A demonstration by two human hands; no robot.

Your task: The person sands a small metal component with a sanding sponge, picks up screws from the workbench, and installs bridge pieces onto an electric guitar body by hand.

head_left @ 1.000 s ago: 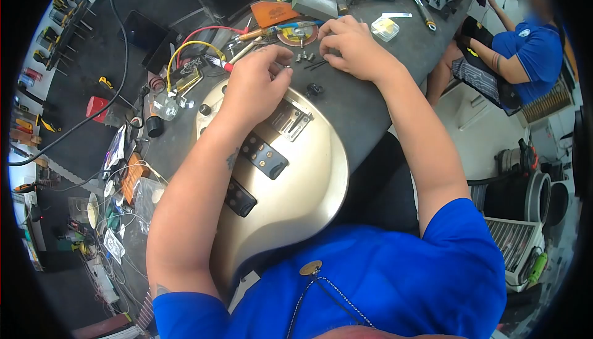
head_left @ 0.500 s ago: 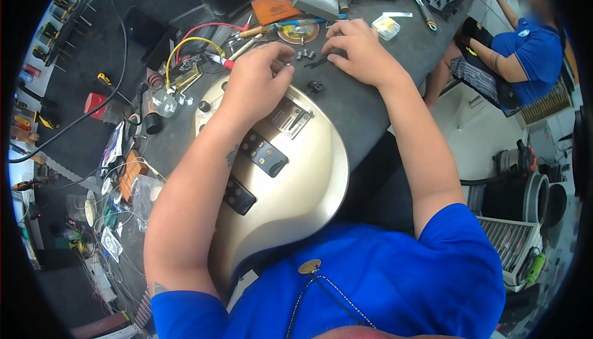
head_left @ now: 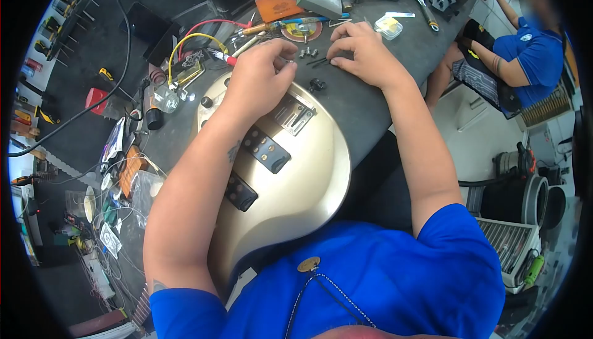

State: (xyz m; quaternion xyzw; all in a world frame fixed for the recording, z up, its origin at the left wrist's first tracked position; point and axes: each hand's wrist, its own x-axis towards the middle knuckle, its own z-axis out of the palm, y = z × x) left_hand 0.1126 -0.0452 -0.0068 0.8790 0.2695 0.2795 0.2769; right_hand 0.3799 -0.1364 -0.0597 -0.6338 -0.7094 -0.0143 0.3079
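A cream-gold electric guitar body lies across the bench edge against my blue shirt. It carries two black pickups and a metal bridge plate. Above its bridge end is my left hand, with thumb and fingers curled close together; whatever they pinch, if anything, is hidden. My right hand rests on the dark bench with fingers bent and apart. Its thumb is close to some thin dark rods. Small metal parts sit between the hands, and a small black part lies just below them.
Behind the hands are an orange block, a grey block, a clear box and a wrench. Red and yellow cables curve at left. Another person in a blue shirt sits at right.
My right hand has shifted very slightly, its fingers drawing a little closer to the bench near the thin rods. The left hand stays almost still; the view has tilted slightly.
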